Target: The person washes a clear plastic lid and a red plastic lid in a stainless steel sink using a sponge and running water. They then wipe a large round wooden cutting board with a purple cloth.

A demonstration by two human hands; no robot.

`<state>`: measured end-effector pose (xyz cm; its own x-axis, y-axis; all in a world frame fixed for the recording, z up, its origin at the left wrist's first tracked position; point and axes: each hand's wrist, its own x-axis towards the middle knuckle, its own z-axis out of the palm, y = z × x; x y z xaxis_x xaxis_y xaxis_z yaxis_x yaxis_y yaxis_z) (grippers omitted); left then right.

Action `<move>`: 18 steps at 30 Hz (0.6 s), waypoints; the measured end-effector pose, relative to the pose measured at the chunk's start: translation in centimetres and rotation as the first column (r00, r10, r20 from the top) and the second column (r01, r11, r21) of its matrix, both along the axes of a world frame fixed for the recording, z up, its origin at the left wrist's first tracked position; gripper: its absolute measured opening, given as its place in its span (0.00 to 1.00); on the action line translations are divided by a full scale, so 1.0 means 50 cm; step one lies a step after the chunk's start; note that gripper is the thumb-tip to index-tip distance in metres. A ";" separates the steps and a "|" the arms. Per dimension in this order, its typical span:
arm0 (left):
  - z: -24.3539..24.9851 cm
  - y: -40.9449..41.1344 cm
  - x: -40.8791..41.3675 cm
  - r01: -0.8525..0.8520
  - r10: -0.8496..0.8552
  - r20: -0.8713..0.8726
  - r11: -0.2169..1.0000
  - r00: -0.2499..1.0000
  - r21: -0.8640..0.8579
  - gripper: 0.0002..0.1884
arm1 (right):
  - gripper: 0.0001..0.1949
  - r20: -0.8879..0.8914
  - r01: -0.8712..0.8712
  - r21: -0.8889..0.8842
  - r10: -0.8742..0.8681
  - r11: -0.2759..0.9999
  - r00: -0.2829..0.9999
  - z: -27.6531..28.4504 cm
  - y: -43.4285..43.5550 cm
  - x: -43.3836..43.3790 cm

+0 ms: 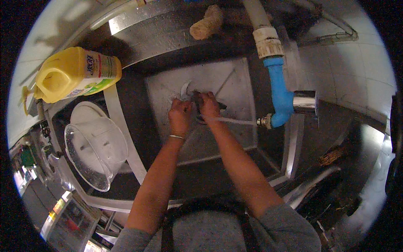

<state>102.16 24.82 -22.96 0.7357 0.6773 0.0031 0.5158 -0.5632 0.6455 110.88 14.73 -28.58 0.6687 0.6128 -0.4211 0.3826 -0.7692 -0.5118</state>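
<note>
Both of my hands are close together, low in the basin of a metal sink (204,151). My left hand (181,116) has its fingers curled at a small pale, curved object (185,89); what exactly it grips is hidden. My right hand (208,105) is closed on a small dark object (222,106) that shows past its fingers; its kind cannot be told. A stream of water (234,120) runs from the brass-coloured outlet (265,122) of a blue plastic pipe (278,91) on the right and reaches my right wrist.
A yellow detergent jug (67,74) lies at the upper left. Below it, clear plastic containers (110,141) stand in the left sink compartment, beyond a metal divider (121,126). A thick pale pipe (258,15) comes down from above. A brown, rough object (206,25) sits behind the basin.
</note>
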 end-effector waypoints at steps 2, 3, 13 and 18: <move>-0.022 0.006 -0.005 -0.085 0.089 0.015 0.978 0.996 -0.188 0.05 | 0.16 0.044 -0.055 -0.120 0.060 0.991 0.997 0.014 0.009 -0.018; -0.014 0.009 0.001 -0.089 0.096 0.035 0.980 0.995 -0.177 0.06 | 0.16 0.022 0.007 -0.088 -0.005 0.996 1.000 0.019 0.004 -0.021; 0.015 0.009 0.026 0.027 -0.031 -0.030 0.995 0.999 -0.100 0.10 | 0.15 -0.014 0.182 0.255 -0.184 0.950 0.983 0.113 0.018 -0.004; 0.018 -0.004 0.028 0.058 -0.059 -0.034 0.998 0.998 -0.033 0.10 | 0.12 0.111 -0.024 0.021 0.022 0.999 0.994 -0.026 -0.069 -0.042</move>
<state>103.56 24.64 -22.08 0.7732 0.6327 -0.0442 0.5055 -0.5726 0.6455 108.80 11.28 -29.90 0.6959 0.6371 -0.3313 0.4553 -0.7482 -0.4825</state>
